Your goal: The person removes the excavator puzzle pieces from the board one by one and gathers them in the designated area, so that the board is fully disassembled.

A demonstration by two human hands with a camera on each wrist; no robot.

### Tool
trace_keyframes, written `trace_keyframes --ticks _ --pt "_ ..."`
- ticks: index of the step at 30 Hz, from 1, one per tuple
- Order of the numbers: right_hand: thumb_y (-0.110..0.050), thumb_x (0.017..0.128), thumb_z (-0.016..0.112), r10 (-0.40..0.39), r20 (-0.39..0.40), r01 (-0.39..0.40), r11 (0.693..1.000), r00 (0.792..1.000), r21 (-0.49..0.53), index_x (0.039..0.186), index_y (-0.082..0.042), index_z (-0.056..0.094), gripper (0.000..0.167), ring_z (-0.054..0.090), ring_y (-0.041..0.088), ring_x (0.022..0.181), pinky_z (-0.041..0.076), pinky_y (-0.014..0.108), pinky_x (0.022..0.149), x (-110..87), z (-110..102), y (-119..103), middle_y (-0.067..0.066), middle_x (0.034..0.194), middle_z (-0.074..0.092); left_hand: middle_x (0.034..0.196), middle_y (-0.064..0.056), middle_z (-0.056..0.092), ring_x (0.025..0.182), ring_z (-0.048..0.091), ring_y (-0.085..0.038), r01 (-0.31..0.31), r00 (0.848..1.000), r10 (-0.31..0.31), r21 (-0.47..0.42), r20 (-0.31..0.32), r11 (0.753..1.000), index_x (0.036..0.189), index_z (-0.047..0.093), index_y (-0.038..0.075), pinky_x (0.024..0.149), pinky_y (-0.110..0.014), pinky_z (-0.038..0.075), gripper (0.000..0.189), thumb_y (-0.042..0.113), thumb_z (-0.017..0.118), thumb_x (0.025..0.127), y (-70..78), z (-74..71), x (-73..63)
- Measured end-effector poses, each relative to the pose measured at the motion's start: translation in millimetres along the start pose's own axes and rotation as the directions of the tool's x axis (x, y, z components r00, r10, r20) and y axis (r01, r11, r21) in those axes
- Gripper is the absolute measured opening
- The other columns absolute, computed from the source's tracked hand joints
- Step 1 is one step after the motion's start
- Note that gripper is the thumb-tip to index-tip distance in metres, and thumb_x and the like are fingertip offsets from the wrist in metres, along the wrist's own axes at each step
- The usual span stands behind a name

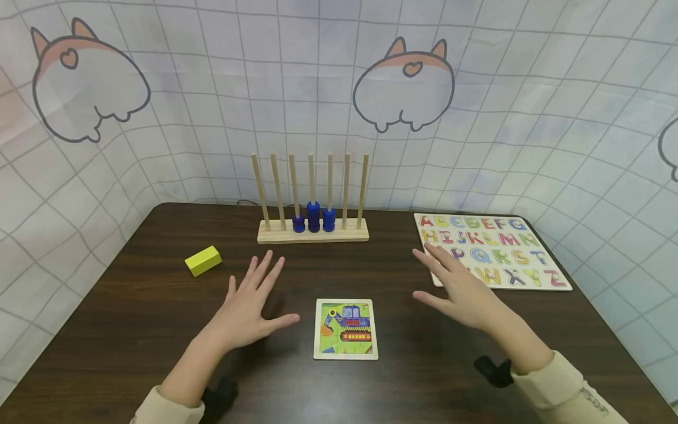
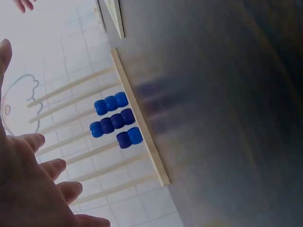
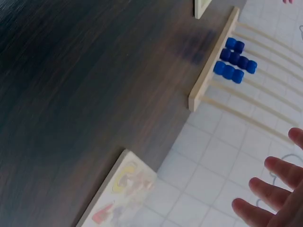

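Brown and dark, the table point(image 1: 402, 388) lay under my two hands. My left hand point(image 1: 246, 312) and my right hand point(image 1: 461, 291) were up over it, fingers spread wide, with nothing in them. The puzzle point(image 1: 346, 328) lay flat on the table between them, near my left thumb but not touching it. I thought the good way was to be slow and soft, with loose wrists, so nothing got bumped. My right fingers reached over the edge of the letter board point(image 1: 500, 250), so I figured that hand needed the most care. For a touch on the puzzle, the rim seemed best, since a poke in the middle might loosen a piece.

The puzzle was a little square with a plain, pale rim. Inside was a bright green picture of a blue digger, with an orange scoop and red and yellow tracks. Thin lines showed where pieces met. I could not tell if every piece sat snug.
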State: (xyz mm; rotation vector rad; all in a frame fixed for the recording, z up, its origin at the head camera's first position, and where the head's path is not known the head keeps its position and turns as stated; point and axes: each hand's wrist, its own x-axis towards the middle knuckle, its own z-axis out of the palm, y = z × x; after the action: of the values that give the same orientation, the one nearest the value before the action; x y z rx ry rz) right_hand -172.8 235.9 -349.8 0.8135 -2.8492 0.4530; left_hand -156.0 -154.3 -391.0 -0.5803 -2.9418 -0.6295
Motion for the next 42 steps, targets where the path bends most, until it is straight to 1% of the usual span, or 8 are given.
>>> trace_keyframes --ticks 1,4,10,17,21,26,32,42 --pt "-0.049 0.085 0.058 -0.001 0.004 0.001 1.000 1.000 0.011 0.145 -0.020 0.027 0.073 0.029 0.035 0.130 0.032 0.053 0.097 0.7 0.8 -1.2 0.013 0.148 0.023 0.153 0.001 -0.006 0.138 -0.005 -0.031 0.001 1.000 -0.001 -0.011 0.001 1.000 0.148 0.003 0.030 0.094 -0.072 0.004 0.102 0.073 0.054 0.071 0.8 1.4 -0.2" --pt "-0.049 0.085 0.058 -0.007 0.011 0.007 0.999 1.000 0.032 0.145 -0.020 0.028 0.072 0.029 0.035 0.130 0.031 0.053 0.099 2.9 3.5 -4.6 0.013 0.147 0.024 0.153 0.001 -0.005 0.138 -0.004 -0.030 0.008 1.000 -0.007 -0.045 0.006 0.999 0.148 0.003 0.030 0.094 -0.072 0.006 0.101 0.072 0.054 0.071 3.9 5.2 -0.5" --pt "-0.049 0.086 0.057 -0.023 0.022 0.022 0.998 0.999 0.056 0.144 -0.020 0.029 0.071 0.028 0.034 0.131 0.030 0.052 0.099 8.0 11.6 -11.2 0.012 0.147 0.026 0.153 0.000 -0.003 0.138 -0.001 -0.031 0.021 1.000 -0.018 -0.139 0.023 0.990 0.148 0.002 0.031 0.095 -0.071 0.007 0.100 0.064 0.060 0.074 9.4 13.4 0.4" --pt "-0.050 0.086 0.056 -0.029 0.054 0.024 0.995 0.998 0.093 0.144 -0.020 0.029 0.071 0.030 0.032 0.131 0.032 0.050 0.099 12.9 21.8 -18.0 0.010 0.147 0.026 0.153 -0.001 -0.003 0.138 0.001 -0.031 0.015 0.999 -0.006 -0.207 0.048 0.978 0.148 0.003 0.029 0.097 -0.069 0.009 0.104 0.065 0.063 0.070 14.1 19.4 2.2" --pt "-0.051 0.086 0.056 -0.030 0.077 0.022 0.994 0.997 0.104 0.144 -0.021 0.030 0.070 0.031 0.029 0.131 0.032 0.049 0.100 15.1 27.9 -21.7 0.009 0.146 0.029 0.153 -0.001 -0.003 0.138 0.002 -0.031 0.012 0.996 0.012 -0.261 0.089 0.965 0.148 0.006 0.027 0.099 -0.067 0.008 0.106 0.065 0.065 0.068 15.3 23.9 3.5" --pt "-0.051 0.086 0.055 -0.040 0.106 0.028 0.993 0.994 0.118 0.144 -0.021 0.031 0.069 0.031 0.027 0.131 0.032 0.047 0.100 19.0 36.6 -26.3 0.008 0.145 0.031 0.153 -0.007 0.007 0.138 0.005 -0.032 0.024 0.987 0.031 -0.332 0.159 0.943 0.148 0.017 0.017 0.100 -0.065 0.008 0.102 0.059 0.068 0.070 17.0 31.2 5.2" --pt "-0.048 0.086 0.058 -0.048 0.118 0.033 0.991 0.992 0.129 0.143 -0.021 0.034 0.067 0.034 0.026 0.129 0.034 0.046 0.099 24.6 46.4 -32.9 0.008 0.144 0.034 0.152 -0.009 0.016 0.138 0.009 -0.030 0.031 0.980 0.039 -0.345 0.195 0.938 0.146 0.025 0.011 0.102 -0.063 0.009 0.098 0.053 0.071 0.071 21.2 38.6 8.6" --pt "-0.044 0.085 0.060 -0.042 0.181 0.017 0.990 0.983 0.141 0.142 -0.020 0.035 0.067 0.037 0.030 0.127 0.035 0.049 0.098 32.8 59.0 -44.7 0.009 0.143 0.036 0.151 -0.008 0.019 0.138 0.011 -0.030 0.044 0.971 0.038 -0.332 0.235 0.942 0.145 0.025 0.010 0.102 -0.063 0.009 0.097 0.048 0.074 0.071 25.7 45.0 14.4"
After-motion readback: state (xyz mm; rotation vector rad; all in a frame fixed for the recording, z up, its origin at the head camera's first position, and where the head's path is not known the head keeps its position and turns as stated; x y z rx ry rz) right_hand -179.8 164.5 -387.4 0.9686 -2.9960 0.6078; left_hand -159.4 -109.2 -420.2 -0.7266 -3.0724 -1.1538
